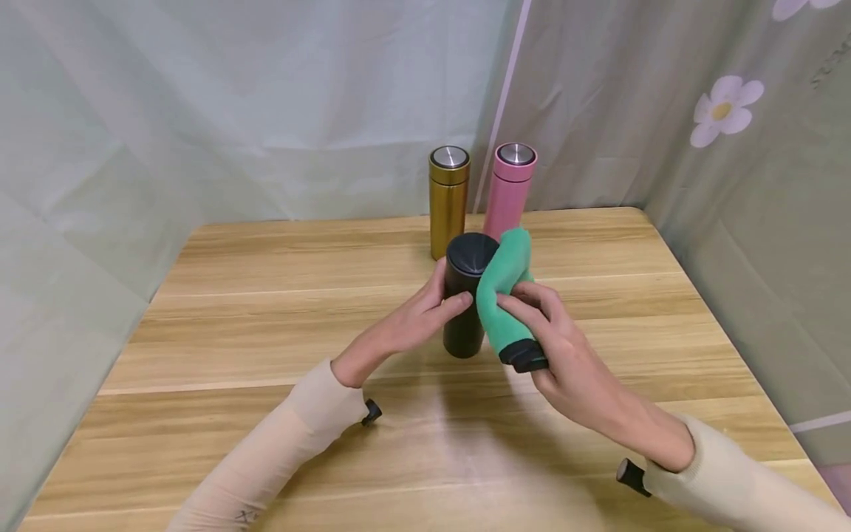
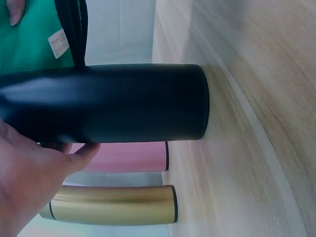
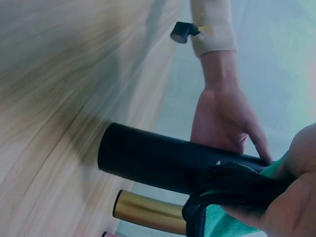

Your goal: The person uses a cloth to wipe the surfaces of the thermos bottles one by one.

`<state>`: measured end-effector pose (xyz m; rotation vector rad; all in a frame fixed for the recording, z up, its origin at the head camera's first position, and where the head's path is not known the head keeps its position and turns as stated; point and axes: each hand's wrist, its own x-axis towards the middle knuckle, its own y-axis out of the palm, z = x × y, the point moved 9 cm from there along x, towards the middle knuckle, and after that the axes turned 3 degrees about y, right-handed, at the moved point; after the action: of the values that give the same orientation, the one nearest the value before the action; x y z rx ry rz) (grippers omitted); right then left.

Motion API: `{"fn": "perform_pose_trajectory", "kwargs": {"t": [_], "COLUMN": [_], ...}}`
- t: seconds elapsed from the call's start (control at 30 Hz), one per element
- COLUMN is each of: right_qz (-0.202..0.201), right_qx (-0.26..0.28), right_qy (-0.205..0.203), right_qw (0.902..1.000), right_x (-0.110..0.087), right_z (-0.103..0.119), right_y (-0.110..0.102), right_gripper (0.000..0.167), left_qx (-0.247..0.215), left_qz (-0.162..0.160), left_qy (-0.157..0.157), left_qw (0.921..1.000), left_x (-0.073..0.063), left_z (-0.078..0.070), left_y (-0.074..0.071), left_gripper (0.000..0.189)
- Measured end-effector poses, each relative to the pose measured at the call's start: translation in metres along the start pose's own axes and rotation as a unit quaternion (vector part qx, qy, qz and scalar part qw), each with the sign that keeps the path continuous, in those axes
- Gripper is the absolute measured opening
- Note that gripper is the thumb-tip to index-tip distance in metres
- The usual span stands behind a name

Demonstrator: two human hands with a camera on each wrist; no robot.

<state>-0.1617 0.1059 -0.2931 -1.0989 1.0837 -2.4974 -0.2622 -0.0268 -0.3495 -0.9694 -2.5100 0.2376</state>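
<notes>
A black thermos bottle [image 1: 463, 318] is held upright near the middle of the wooden table. My left hand [image 1: 420, 314] grips its left side, the thumb across the front and the other fingers hidden behind it. Whether the base touches the table is hard to tell. In my right hand [image 1: 565, 355] is a folded green cloth [image 1: 505, 284] with black edging, pinched between thumb and fingers. That cloth lies against the right side of the black bottle. The left wrist view shows the cloth's white label [image 2: 59, 44] beside the bottle [image 2: 143, 101].
Behind the black bottle stand a gold thermos bottle [image 1: 448, 210] and a pink thermos bottle [image 1: 508, 192], both with silver-topped lids. A pale curtain [image 1: 319, 111] hangs along the far edge of the wooden table [image 1: 266, 325], and a flowered curtain [image 1: 764, 222] along the right.
</notes>
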Motion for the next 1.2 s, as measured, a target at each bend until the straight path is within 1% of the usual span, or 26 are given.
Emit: {"fn": "perform_pose_trajectory", "kwargs": {"t": [0.1,0.23,0.4,0.5,0.63,0.87,1.0,1.07,1.2], "right_qz": [0.008,0.034,0.071,0.084,0.099,0.15,0.172,0.189,0.233], "right_qx": [-0.02,-0.044,-0.078,-0.104,-0.133,-0.175,-0.177,-0.177,-0.181], "right_qy": [-0.027,-0.042,-0.059,-0.071,-0.084,-0.093,-0.094,-0.094,-0.095], "right_qw": [0.9994,0.9975,0.9927,0.9884,0.9826,0.9685,0.9645,0.9613,0.9506], "right_x": [0.0,-0.002,-0.009,-0.014,-0.021,-0.032,-0.036,-0.038,-0.043], "right_z": [0.0,-0.003,-0.006,-0.01,-0.014,-0.019,-0.023,-0.025,-0.033], "right_y": [0.004,0.013,0.028,0.036,0.045,0.065,0.074,0.079,0.092], "right_gripper": [0.095,0.105,0.108,0.104,0.096,0.086,0.08,0.077,0.075], "left_qx": [-0.005,-0.013,-0.036,-0.043,-0.036,-0.023,-0.019,-0.016,-0.013], "left_qz": [0.009,0.018,0.025,0.025,0.021,0.005,-0.004,-0.008,-0.017], "left_qy": [0.014,0.028,0.029,0.022,0.018,0.017,0.023,0.025,0.021], "left_qw": [0.9999,0.9994,0.9986,0.9985,0.999,0.9996,0.9996,0.9995,0.9996], "left_x": [0.0,0.0,-0.003,-0.002,0.001,0.003,0.003,0.002,0.001], "left_z": [0.0,-0.001,-0.002,-0.003,-0.004,-0.006,-0.006,-0.006,-0.005], "left_y": [0.001,0.002,0.007,0.01,0.014,0.016,0.016,0.016,0.014], "left_gripper": [0.059,0.06,0.062,0.073,0.084,0.088,0.088,0.089,0.091]}}
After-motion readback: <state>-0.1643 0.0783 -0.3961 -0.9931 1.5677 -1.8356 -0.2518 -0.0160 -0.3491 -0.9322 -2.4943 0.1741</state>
